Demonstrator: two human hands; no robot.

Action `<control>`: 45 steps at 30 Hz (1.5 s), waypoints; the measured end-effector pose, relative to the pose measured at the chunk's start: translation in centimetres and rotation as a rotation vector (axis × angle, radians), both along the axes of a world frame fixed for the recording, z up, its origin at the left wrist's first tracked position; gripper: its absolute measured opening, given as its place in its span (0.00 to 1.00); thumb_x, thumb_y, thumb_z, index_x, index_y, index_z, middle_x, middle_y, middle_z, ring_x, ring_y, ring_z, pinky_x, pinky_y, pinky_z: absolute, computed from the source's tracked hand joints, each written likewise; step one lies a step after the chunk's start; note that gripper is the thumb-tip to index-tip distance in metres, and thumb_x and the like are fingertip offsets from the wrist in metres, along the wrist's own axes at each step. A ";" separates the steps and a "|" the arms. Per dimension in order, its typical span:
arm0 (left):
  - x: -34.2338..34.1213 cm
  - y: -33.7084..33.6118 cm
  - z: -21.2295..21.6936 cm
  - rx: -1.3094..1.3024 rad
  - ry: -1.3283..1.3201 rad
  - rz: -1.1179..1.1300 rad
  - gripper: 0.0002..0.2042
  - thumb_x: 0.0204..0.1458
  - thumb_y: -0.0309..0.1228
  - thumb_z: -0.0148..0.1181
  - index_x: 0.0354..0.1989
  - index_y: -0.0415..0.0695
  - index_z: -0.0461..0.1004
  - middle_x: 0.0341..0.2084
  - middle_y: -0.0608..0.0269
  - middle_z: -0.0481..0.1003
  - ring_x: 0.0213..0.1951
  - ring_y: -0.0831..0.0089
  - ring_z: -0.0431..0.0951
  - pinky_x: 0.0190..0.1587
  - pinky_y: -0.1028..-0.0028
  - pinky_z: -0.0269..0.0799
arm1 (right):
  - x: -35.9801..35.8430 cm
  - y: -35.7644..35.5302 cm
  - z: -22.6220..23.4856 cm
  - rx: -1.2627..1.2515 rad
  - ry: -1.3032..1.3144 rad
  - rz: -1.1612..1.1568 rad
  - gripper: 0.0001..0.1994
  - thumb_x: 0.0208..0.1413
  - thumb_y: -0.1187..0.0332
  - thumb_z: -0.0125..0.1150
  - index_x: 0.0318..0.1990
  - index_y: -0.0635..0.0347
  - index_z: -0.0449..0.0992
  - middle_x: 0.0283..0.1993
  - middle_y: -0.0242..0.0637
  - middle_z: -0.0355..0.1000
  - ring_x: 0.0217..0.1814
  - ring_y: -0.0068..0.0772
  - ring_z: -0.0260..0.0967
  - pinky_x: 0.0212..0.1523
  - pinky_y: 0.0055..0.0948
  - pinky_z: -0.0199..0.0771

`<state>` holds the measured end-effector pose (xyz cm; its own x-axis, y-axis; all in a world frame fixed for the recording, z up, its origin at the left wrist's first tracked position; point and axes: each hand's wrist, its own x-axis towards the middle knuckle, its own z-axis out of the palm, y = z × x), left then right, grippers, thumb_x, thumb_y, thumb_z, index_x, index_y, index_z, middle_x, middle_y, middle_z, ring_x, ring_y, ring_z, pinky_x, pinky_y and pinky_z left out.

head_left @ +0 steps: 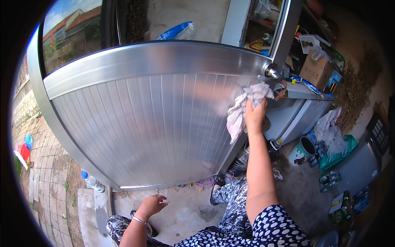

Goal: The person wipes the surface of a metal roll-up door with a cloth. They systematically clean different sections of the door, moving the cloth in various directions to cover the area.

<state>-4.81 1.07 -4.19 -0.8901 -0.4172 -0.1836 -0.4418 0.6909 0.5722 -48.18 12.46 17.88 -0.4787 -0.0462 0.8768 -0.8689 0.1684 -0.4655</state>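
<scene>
My right hand is closed round a crumpled pale pinkish cloth. It presses the cloth against the right edge of a silver metal door, just below the round door handle. Part of the cloth hangs down below the hand. Lower left, my left hand hovers above my knee with nothing in it, its fingers loosely bent and a little apart. A silver bangle circles that wrist. The door's lower panel has upright grooves, and glass fills its upper part.
To the right stand a cardboard box on a crowded cabinet, a patterned bucket and several bags. A plastic bottle with a blue cap stands beside the door's lower left corner. Paving lies outside on the left.
</scene>
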 end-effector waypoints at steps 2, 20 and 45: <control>-0.2 0.1 0.2 0.002 -0.003 0.007 0.15 0.50 0.40 0.58 0.43 0.46 0.76 0.36 0.57 0.76 0.40 0.61 0.77 0.42 0.66 0.72 | 0.1 -0.7 -2.5 -0.011 0.028 -0.059 0.29 0.49 0.71 0.58 0.59 0.70 0.56 0.59 0.60 0.56 0.61 0.61 0.53 0.61 0.45 0.53; -1.7 0.3 0.0 -0.007 -0.025 -0.044 0.15 0.51 0.40 0.58 0.45 0.47 0.74 0.39 0.57 0.76 0.40 0.60 0.77 0.43 0.66 0.72 | 5.1 -2.1 -32.7 -0.230 -1.326 0.075 0.25 0.54 0.58 0.55 0.44 0.81 0.70 0.46 0.52 0.73 0.47 0.40 0.71 0.46 0.34 0.69; 0.4 0.7 1.4 -0.074 -0.048 -0.023 0.16 0.52 0.43 0.55 0.46 0.49 0.73 0.42 0.58 0.74 0.43 0.59 0.75 0.45 0.64 0.72 | 12.6 -5.8 4.3 0.323 0.551 -0.038 0.26 0.35 0.82 0.60 0.48 0.57 0.69 0.54 0.44 0.59 0.57 0.53 0.56 0.57 0.47 0.57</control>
